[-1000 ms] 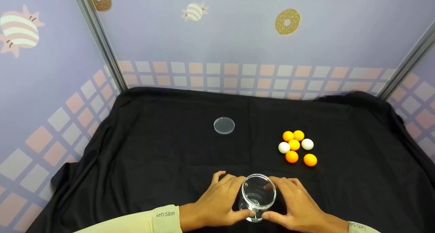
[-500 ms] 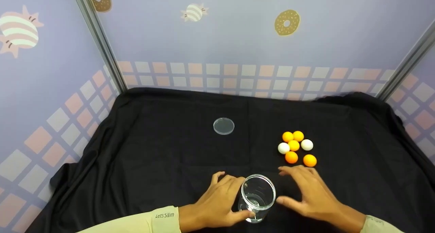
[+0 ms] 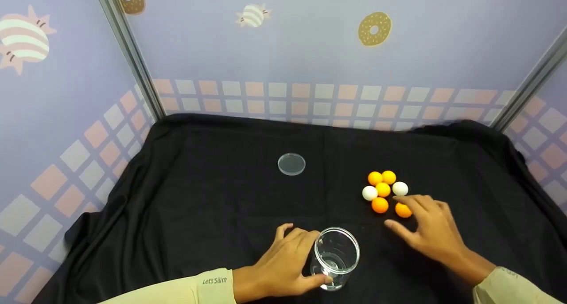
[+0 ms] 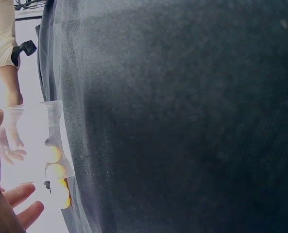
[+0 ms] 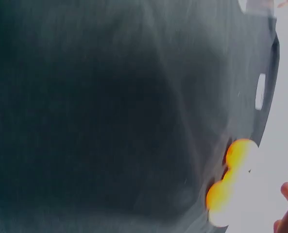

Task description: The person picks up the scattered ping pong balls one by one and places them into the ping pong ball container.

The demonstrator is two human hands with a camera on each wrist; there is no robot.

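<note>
A clear jar (image 3: 337,262) with no lid on stands upright on the black cloth at the near middle of the head view. My left hand (image 3: 283,266) holds it from the left, thumb on the near side and fingers along the far side. To the right, my right hand (image 3: 432,226) hovers with thumb and fingers spread apart, holding nothing. Its fingertips partly cover the nearest orange ball (image 3: 402,210); contact cannot be told. Beside that ball lie an orange ball (image 3: 379,205), a white ball (image 3: 400,189) and several more. The right wrist view shows overexposed balls (image 5: 219,195).
A round, clear, shallow lid (image 3: 292,164) lies flat on the cloth beyond the jar. Black cloth (image 3: 199,184) covers the table, with folds at the left side. Patterned panels (image 3: 301,51) enclose the back and sides.
My right hand has let go of the jar and moved right and forward to the nearest orange ball. The left hand and the jar have stayed in place.
</note>
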